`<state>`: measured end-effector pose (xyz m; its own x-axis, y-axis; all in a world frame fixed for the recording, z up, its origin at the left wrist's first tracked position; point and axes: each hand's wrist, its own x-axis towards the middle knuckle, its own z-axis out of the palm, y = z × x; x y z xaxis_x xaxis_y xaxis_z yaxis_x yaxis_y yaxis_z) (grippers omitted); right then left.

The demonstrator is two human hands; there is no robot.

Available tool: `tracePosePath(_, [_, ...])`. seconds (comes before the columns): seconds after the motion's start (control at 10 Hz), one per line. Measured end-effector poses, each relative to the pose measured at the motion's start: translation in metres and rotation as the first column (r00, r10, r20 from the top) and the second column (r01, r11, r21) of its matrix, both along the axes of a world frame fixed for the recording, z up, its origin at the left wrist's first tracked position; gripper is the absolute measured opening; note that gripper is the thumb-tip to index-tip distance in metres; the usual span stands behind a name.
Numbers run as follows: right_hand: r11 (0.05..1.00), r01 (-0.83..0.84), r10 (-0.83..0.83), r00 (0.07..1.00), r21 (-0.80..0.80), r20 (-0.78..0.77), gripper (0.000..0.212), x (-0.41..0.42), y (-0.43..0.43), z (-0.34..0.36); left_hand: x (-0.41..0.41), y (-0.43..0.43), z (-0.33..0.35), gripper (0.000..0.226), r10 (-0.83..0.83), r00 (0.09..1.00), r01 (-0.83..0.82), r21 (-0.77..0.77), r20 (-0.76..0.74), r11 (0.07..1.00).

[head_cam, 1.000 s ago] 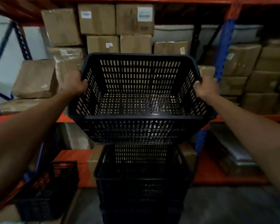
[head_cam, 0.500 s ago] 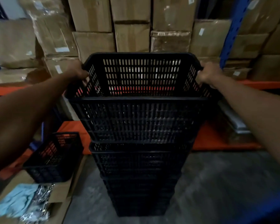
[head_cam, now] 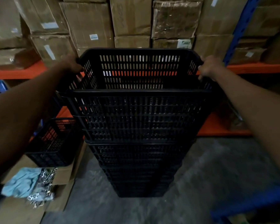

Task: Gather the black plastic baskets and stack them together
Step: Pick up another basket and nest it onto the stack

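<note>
Black top basket (head_cam: 139, 70) nested on stack (head_cam: 139, 159), both hands clenched on its side rims, bare floor (head_cam: 208, 175) rightward.

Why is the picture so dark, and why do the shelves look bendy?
Head view: the light is dim, so the stack of black baskets loses detail low down; the wide-angle lens bows the blue post and orange shelf beam near the edges; the cloth and box corner at lower left look soft and smeared; both hands, left hand and right hand, read clearly on the top rim.
</note>
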<state>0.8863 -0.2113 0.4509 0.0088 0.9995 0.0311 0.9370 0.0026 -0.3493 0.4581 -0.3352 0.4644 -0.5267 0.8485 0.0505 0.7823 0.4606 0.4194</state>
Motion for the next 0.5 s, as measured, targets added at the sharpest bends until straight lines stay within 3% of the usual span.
tracePosePath(0.1, [0.999,-0.029,0.024,0.984,0.03,0.174,0.041,-0.004,-0.004,-0.002,-0.002,-0.002,0.001,0.039,-0.038,0.991,0.038,-0.003,-0.129,0.999])
tracePosePath(0.2, [0.998,-0.066,0.065,0.989,0.001,0.129,0.06,-0.004,-0.001,-0.006,-0.001,-0.006,0.003,0.037,-0.06,0.977,0.064,0.009,-0.205,0.998])
tracePosePath(0.3, [0.962,-0.168,0.195,0.975,-0.216,0.109,0.092,0.003,0.005,0.003,-0.002,-0.011,0.003,0.046,-0.103,0.97,0.112,0.031,-0.221,0.993])
tracePosePath(0.4, [0.939,-0.176,0.233,0.958,-0.296,0.17,0.093,0.011,0.007,0.008,-0.01,-0.016,0.003,0.069,-0.243,0.94,0.233,-0.071,-0.238,0.97])
tracePosePath(0.5, [0.952,-0.277,0.296,0.94,-0.127,0.168,0.086,0.011,-0.005,-0.005,-0.013,-0.02,-0.005,0.083,-0.308,0.895,0.316,-0.029,-0.321,0.948])
